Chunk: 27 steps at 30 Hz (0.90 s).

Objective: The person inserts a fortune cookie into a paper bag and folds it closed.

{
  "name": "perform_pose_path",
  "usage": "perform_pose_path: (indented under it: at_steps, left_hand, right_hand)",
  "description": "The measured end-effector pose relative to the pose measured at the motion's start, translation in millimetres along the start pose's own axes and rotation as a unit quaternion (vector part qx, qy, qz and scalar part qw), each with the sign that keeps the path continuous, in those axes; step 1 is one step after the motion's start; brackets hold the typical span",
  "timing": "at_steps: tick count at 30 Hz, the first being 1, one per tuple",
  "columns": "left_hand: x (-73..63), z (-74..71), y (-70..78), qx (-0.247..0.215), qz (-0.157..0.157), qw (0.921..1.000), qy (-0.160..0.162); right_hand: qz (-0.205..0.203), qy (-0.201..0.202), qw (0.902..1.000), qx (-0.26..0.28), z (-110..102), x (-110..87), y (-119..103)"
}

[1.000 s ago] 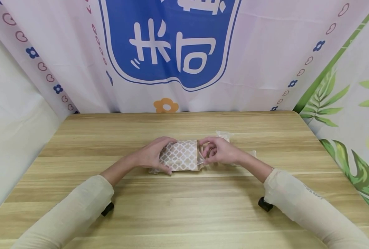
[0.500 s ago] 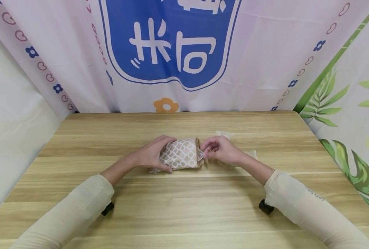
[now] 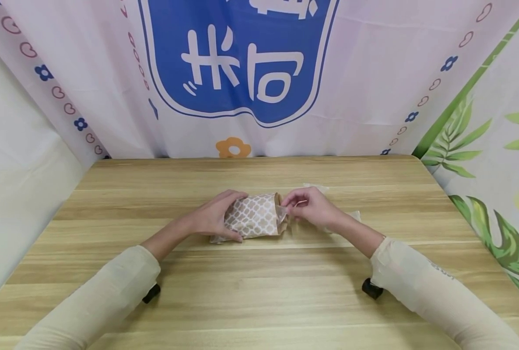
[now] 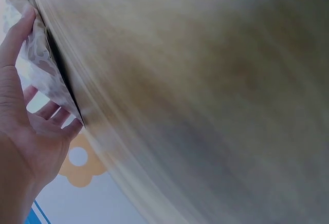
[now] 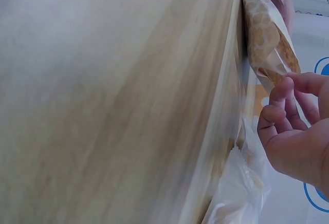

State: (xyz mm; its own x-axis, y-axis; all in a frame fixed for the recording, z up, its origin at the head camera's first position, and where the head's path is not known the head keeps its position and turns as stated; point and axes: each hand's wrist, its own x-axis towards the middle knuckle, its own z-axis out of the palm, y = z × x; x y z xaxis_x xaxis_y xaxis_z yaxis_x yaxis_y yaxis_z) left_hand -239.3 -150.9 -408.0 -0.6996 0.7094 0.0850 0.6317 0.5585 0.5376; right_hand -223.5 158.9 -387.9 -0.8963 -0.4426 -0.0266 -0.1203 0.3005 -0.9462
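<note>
A tan paper bag (image 3: 255,215) with a white lattice pattern lies on its side at the middle of the table, its mouth to the right. My left hand (image 3: 216,216) grips its left end, thumb on the near side and fingers over the far side. At the mouth, my right hand (image 3: 309,208) pinches a piece of clear plastic (image 3: 282,212) that sticks out. The right wrist view shows the brown inside of the bag (image 5: 264,34) by the pinching thumb and fingertips. What lies deeper in the bag is hidden.
A clear plastic packet (image 5: 239,188) lies on the wooden table (image 3: 250,291) below my right hand; the hand and forearm partly cover it in the head view. A printed cloth (image 3: 351,97) hangs along the table's back edge.
My right thumb and fingers have closed on the clear plastic at the mouth. The bag's right end has tipped up slightly and its mouth gapes more. My left hand keeps its grip.
</note>
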Motion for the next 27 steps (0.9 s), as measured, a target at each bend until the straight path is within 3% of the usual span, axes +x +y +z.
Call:
perform_pose_path:
  at_steps: [6,12,16,23,27]
  left_hand:
    - [0.5,0.9,-0.6,0.004,-0.005,1.0000,0.000]
    - [0.8,1.3,-0.8,0.009,-0.007,0.9999,0.003]
    - [0.7,0.7,-0.6,0.010,-0.006,0.9999,0.003]
    - [1.4,1.1,-0.6,0.011,-0.006,0.9999,0.004]
    - [1.5,1.0,-0.3,0.011,-0.009,0.9999,0.007]
  right_hand:
    - [-0.008,0.030,0.9995,-0.010,1,-3.6,0]
    - [0.015,-0.005,0.9997,-0.021,0,-6.2,-2]
    - [0.020,-0.003,0.9995,-0.024,4,-4.4,-1]
    - [0.004,0.005,0.9999,-0.010,13,1.7,-1]
    - [-0.024,0.027,0.9979,-0.054,18,4.8,0]
